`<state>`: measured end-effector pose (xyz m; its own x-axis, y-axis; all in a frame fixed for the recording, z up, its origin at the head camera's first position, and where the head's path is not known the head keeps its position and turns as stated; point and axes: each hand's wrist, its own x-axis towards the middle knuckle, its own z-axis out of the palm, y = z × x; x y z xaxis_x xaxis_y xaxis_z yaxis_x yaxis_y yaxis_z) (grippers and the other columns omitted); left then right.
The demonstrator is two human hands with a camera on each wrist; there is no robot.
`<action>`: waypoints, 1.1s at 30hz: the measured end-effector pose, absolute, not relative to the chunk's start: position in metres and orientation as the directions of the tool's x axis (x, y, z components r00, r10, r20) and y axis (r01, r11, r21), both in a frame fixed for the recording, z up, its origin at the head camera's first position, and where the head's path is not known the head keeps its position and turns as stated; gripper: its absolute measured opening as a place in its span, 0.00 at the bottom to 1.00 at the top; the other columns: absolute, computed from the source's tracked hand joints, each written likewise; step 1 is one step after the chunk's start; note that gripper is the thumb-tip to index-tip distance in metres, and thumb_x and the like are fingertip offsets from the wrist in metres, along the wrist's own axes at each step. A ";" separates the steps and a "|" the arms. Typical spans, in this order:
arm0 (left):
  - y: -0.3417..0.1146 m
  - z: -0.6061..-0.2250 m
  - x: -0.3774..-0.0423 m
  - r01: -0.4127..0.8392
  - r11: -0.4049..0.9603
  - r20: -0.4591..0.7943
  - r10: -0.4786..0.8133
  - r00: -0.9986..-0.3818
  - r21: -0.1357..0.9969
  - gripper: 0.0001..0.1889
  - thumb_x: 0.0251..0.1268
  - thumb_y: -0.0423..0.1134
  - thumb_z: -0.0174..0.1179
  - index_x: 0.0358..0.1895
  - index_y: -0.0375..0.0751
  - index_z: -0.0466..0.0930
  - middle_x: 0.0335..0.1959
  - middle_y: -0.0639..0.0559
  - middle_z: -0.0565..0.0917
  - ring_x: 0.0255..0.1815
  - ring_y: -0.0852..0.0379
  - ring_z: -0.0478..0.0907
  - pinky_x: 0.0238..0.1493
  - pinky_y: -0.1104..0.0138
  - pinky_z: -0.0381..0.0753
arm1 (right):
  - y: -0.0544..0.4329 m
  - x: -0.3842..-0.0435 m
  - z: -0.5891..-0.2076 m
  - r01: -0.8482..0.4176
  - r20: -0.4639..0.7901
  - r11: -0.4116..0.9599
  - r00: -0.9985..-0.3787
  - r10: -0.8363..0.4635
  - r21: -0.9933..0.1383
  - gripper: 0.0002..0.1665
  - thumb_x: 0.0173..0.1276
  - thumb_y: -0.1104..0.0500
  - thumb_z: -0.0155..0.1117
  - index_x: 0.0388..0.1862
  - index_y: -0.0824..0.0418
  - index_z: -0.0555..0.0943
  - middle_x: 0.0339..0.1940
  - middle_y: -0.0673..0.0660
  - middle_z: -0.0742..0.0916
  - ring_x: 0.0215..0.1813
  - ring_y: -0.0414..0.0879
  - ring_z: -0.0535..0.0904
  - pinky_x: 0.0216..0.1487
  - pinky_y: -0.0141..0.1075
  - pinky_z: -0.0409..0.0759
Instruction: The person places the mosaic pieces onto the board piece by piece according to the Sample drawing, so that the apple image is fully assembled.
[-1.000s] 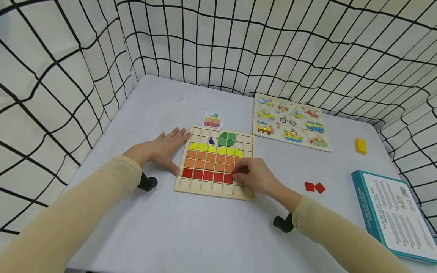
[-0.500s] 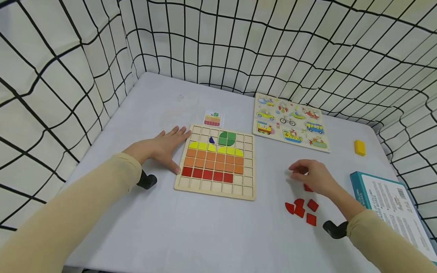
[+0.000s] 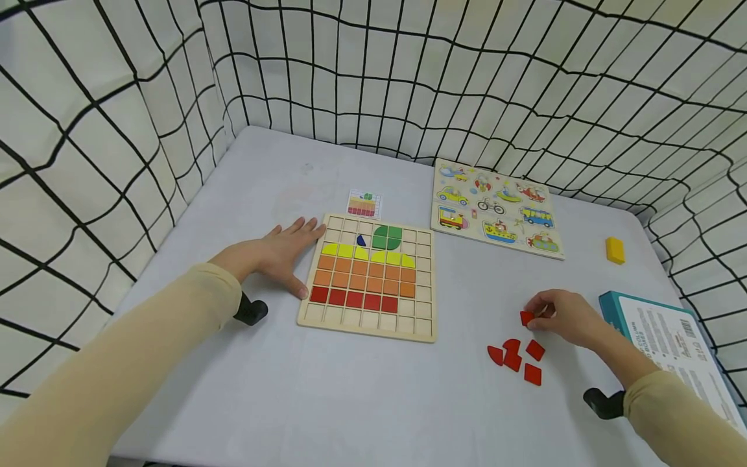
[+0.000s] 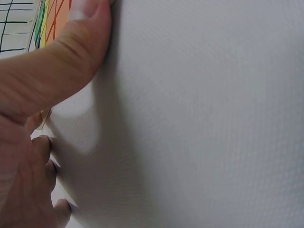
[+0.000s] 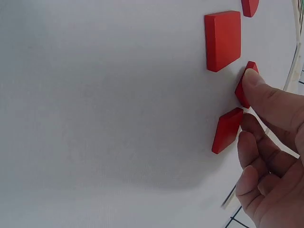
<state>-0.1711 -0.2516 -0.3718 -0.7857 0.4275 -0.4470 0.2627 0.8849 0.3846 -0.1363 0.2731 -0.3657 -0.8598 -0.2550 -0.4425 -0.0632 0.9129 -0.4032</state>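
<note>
A wooden grid board (image 3: 423,310) in the head view carries rows of red, orange and yellow tiles, with a green shape and a small blue piece above them. Spread flat at its left edge, my left hand (image 3: 281,255) touches the rim with thumb and fingertips. To the right of the board, my right hand (image 3: 569,318) pinches a red square tile (image 3: 527,318) between thumb and index finger, low over the table. Several loose red tiles (image 3: 533,374), some square and some rounded, lie just in front of it. In the right wrist view the thumb overlaps another red tile (image 5: 241,92).
A small pattern card (image 3: 364,204) lies behind the board. Further right are a picture puzzle board (image 3: 498,211), a yellow block (image 3: 615,250) and a teal-edged box (image 3: 671,350). Black netting over white walls surrounds the table.
My right hand has left the board's red row, moved right to the loose red tiles and closed thumb and finger on one. My left hand stays in place.
</note>
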 end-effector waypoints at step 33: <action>-0.251 -0.372 -0.169 0.256 0.883 -0.441 0.426 -0.790 0.394 0.70 0.45 0.55 0.81 0.84 0.37 0.39 0.85 0.34 0.38 0.85 0.32 0.31 0.80 0.33 0.36 | 0.098 -0.139 -0.369 -0.217 -0.283 0.721 -0.816 -0.504 -0.658 0.04 0.67 0.61 0.73 0.39 0.58 0.86 0.34 0.51 0.87 0.39 0.44 0.79 0.42 0.32 0.79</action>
